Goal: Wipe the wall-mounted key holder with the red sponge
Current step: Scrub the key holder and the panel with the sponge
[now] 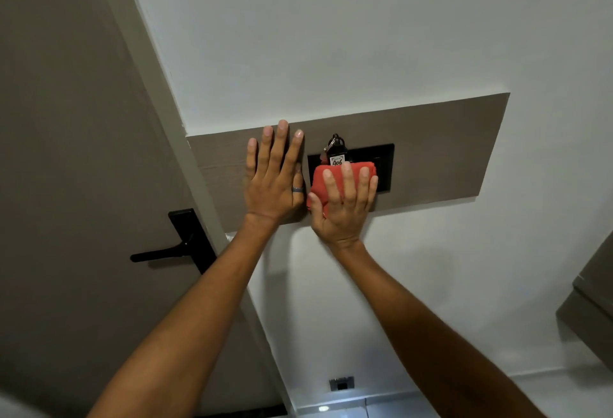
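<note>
A black rectangular key holder [381, 160] is fixed to a taupe wooden panel [447, 152] on the white wall. A key tag [336, 160] with a metal ring sticks out of its top left. My right hand [345, 205] presses a red sponge [323, 182] flat against the holder's left part, fingers spread over it, covering most of that side. My left hand [273, 178] lies flat on the panel just left of the holder, fingers apart, a ring on one finger, holding nothing.
A taupe door [66, 152] with a black lever handle [172, 251] stands at the left, its frame running beside the panel. A small wall socket [341, 383] sits low near the floor. A cabinet corner [593, 301] juts in at the right edge.
</note>
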